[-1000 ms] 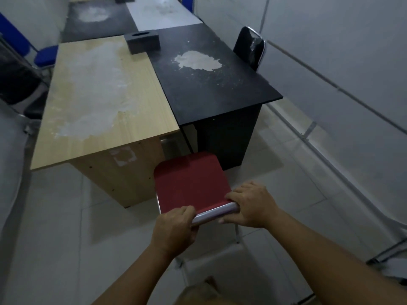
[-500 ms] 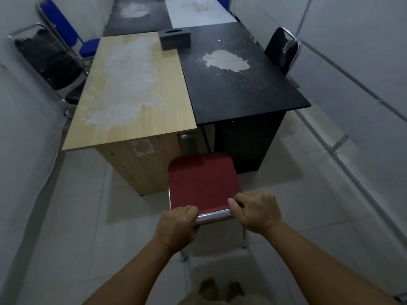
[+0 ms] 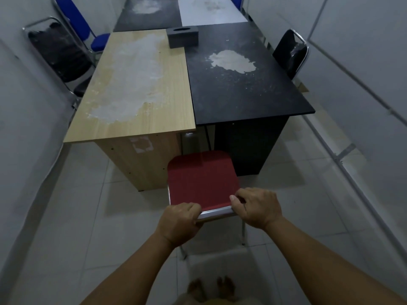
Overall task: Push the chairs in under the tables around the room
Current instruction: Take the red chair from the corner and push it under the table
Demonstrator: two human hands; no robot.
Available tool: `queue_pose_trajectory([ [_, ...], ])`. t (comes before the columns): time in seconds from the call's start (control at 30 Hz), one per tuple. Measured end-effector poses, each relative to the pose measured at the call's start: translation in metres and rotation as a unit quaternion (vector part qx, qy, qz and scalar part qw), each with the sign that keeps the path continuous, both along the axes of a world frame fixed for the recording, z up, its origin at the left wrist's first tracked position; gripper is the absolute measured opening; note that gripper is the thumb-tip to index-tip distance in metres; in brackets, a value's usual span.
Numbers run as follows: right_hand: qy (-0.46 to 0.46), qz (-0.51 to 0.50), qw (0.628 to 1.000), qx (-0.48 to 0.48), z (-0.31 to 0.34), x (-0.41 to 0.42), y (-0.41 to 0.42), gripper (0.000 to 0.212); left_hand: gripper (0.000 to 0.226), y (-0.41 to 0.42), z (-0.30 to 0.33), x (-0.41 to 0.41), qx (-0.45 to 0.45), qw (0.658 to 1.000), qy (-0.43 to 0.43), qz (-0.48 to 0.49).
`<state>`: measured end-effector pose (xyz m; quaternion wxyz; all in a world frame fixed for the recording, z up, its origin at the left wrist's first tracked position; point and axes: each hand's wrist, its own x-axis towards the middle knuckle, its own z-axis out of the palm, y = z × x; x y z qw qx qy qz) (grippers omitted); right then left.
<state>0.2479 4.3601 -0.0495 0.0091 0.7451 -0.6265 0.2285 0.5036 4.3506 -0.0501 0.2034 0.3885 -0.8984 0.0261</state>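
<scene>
A red chair (image 3: 201, 179) with a chrome frame stands in front of me, facing the near ends of a light wood table (image 3: 136, 84) and a black table (image 3: 242, 80) that stand side by side. My left hand (image 3: 178, 223) grips the left part of the chair's chrome top rail. My right hand (image 3: 256, 206) grips the right part of the same rail, thumb over the red back. The chair's seat is hidden behind its backrest.
A black chair (image 3: 59, 56) and a blue chair (image 3: 77, 20) stand along the left wall. Another black chair (image 3: 290, 51) sits at the black table's right side. A dark tissue box (image 3: 182, 37) rests on the tables. Walls close in on both sides; white tile floor.
The view has swung left and pulled back, bringing the left-wall chairs into sight. Both hands have kept their grip on the red chair's rail, and the chair now faces the table ends more squarely.
</scene>
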Motion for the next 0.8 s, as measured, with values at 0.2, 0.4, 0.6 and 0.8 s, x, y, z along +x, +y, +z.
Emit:
queue_pose_trajectory([
  [0.2, -0.006, 0.003, 1.0, 0.009, 0.001, -0.001, 0.002, 0.043, 0.028, 0.002, -0.001, -0.002, 0.018, 1.0, 0.006, -0.001],
  [0.4, 0.007, 0.004, 0.999, 0.051, 0.006, 0.0, 0.004, 0.046, 0.039, 0.006, 0.003, -0.001, 0.035, 0.999, 0.007, 0.009],
  [0.6, 0.025, 0.004, 0.997, 0.08, 0.013, 0.003, 0.004, 0.053, 0.05, 0.001, 0.001, -0.001, -0.011, 1.0, 0.007, 0.005],
  [0.8, 0.021, 0.01, 0.997, 0.08, 0.014, 0.013, 0.01, 0.046, 0.052, 0.001, -0.004, 0.011, -0.008, 1.0, 0.007, -0.007],
])
